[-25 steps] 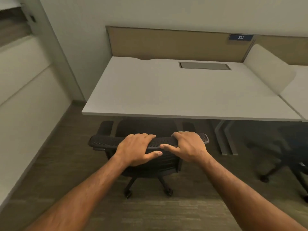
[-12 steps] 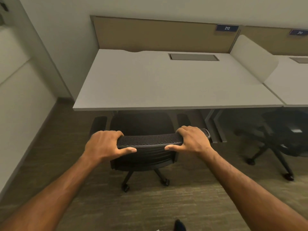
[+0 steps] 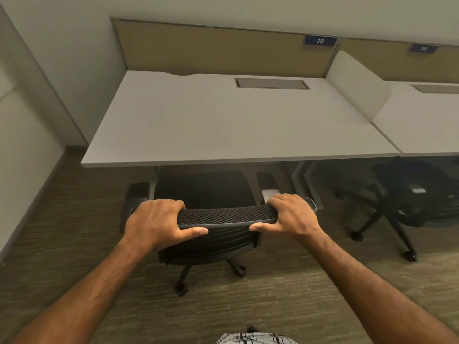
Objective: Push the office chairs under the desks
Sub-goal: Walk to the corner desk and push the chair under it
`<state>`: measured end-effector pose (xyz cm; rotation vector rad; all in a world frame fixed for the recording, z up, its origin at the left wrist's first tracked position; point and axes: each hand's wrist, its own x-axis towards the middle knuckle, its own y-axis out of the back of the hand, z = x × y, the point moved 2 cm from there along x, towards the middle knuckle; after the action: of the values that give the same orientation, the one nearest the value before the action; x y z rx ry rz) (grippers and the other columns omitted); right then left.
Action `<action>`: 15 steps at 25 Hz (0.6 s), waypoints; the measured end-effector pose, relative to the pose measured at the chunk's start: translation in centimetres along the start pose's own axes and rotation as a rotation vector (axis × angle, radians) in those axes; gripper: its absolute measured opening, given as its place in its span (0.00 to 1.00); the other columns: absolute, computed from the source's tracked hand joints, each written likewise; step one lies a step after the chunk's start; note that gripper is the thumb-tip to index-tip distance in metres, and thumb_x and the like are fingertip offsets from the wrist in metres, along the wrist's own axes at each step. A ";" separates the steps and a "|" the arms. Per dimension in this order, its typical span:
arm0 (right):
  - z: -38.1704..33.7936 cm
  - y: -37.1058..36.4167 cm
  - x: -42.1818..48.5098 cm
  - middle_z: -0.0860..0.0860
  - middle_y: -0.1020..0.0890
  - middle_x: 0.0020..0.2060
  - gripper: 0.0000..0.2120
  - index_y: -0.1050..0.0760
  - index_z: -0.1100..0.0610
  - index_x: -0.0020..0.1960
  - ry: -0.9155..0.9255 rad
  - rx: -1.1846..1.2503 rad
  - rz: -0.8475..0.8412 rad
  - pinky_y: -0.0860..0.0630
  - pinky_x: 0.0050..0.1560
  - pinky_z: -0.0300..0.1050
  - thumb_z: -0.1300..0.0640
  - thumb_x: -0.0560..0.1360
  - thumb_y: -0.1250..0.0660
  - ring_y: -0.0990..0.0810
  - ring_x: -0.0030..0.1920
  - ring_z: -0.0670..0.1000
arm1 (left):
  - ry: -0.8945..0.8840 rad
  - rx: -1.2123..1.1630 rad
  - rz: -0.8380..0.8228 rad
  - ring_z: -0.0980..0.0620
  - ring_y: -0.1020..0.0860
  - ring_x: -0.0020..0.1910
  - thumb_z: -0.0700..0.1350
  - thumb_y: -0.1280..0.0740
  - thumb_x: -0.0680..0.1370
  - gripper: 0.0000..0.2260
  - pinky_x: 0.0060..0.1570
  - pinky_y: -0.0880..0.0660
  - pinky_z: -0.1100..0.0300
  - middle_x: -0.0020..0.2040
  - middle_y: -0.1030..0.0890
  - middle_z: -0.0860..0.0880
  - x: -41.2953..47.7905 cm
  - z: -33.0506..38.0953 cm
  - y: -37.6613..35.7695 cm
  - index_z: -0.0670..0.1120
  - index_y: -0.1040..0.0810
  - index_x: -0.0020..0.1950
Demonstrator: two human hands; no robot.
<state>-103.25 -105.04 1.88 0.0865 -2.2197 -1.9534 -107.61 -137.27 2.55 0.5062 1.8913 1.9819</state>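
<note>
A black mesh-backed office chair (image 3: 224, 216) stands in front of a white desk (image 3: 223, 125), its seat partly under the front edge. My left hand (image 3: 156, 220) grips the left end of the backrest's top rim. My right hand (image 3: 289, 216) grips the right end, thumb under the rim. Both armrests sit just at the desk edge. A second black chair (image 3: 407, 197) stands to the right, partly under the neighbouring desk (image 3: 427, 125).
A beige partition (image 3: 223, 49) with number plates runs behind the desks. A white divider panel (image 3: 357, 83) separates the two desks. A wall (image 3: 22, 155) closes the left side. Desk legs (image 3: 301, 180) stand right of the chair. Carpet covers the floor.
My hands slid apart along the backrest rim toward its ends. The chair rolled a little further toward the desk, and the view shifted right so more of the second desk shows.
</note>
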 end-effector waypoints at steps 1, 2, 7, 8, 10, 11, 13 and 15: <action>0.4 0.1 -0.4 0.46 0.23 0.37 0.47 0.24 0.52 0.41 -0.010 0.000 -0.005 0.24 0.46 0.48 0.11 0.62 0.56 0.25 0.38 0.47 | -0.012 -0.002 -0.002 0.58 0.22 0.42 0.87 0.61 0.61 0.48 0.43 0.27 0.62 0.44 0.20 0.58 0.3 0.4 0.1 0.55 0.23 0.55; 0.6 0.2 -0.7 0.45 0.24 0.36 0.47 0.24 0.52 0.41 -0.016 0.000 -0.005 0.25 0.46 0.47 0.11 0.62 0.57 0.25 0.38 0.48 | -0.025 -0.008 0.000 0.58 0.22 0.43 0.87 0.60 0.61 0.47 0.42 0.28 0.62 0.45 0.20 0.58 0.5 0.5 0.2 0.55 0.23 0.56; 0.9 0.0 -1.7 0.44 0.25 0.36 0.45 0.25 0.50 0.41 -0.080 -0.010 0.040 0.34 0.44 0.45 0.10 0.61 0.54 0.27 0.38 0.47 | -0.069 -0.060 -0.004 0.60 0.23 0.41 0.87 0.55 0.61 0.44 0.41 0.28 0.61 0.43 0.21 0.62 2.2 0.1 0.6 0.58 0.21 0.56; 1.1 0.0 -1.6 0.44 0.25 0.37 0.44 0.25 0.49 0.42 -0.098 0.000 0.036 0.33 0.45 0.44 0.10 0.61 0.53 0.26 0.39 0.46 | -0.072 -0.060 0.001 0.60 0.23 0.41 0.88 0.55 0.61 0.44 0.41 0.27 0.59 0.44 0.21 0.61 2.9 0.1 0.6 0.59 0.20 0.56; 1.7 0.1 -1.5 0.43 0.25 0.39 0.46 0.23 0.48 0.47 -0.118 0.023 0.017 0.31 0.46 0.44 0.10 0.61 0.54 0.26 0.41 0.46 | -0.068 -0.058 0.000 0.59 0.23 0.42 0.88 0.53 0.60 0.45 0.43 0.24 0.57 0.44 0.20 0.61 4.2 0.3 0.8 0.59 0.20 0.56; 2.1 0.2 -1.3 0.44 0.25 0.40 0.47 0.23 0.49 0.48 -0.116 0.023 0.016 0.30 0.47 0.45 0.10 0.61 0.55 0.26 0.41 0.46 | -0.065 -0.064 -0.007 0.59 0.23 0.42 0.88 0.53 0.60 0.45 0.44 0.24 0.56 0.45 0.20 0.62 4.8 0.4 0.8 0.59 0.20 0.57; 3.1 0.4 -0.7 0.45 0.23 0.41 0.48 0.22 0.50 0.50 -0.108 0.011 0.041 0.29 0.47 0.46 0.11 0.63 0.56 0.26 0.42 0.47 | -0.059 -0.079 -0.006 0.59 0.22 0.43 0.88 0.52 0.60 0.44 0.44 0.25 0.56 0.46 0.19 0.62 6.2 0.8 0.8 0.60 0.19 0.57; 4.3 0.5 -0.2 0.46 0.23 0.40 0.47 0.22 0.51 0.48 -0.101 -0.002 0.078 0.28 0.46 0.47 0.12 0.64 0.56 0.26 0.41 0.48 | -0.050 -0.088 0.007 0.58 0.21 0.44 0.87 0.51 0.61 0.44 0.44 0.26 0.57 0.47 0.18 0.62 7.4 1.6 0.6 0.60 0.19 0.58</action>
<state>-103.80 -100.78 1.85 -0.0995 -2.2468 -1.9598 -113.35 -132.30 3.32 0.5332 1.7667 2.0277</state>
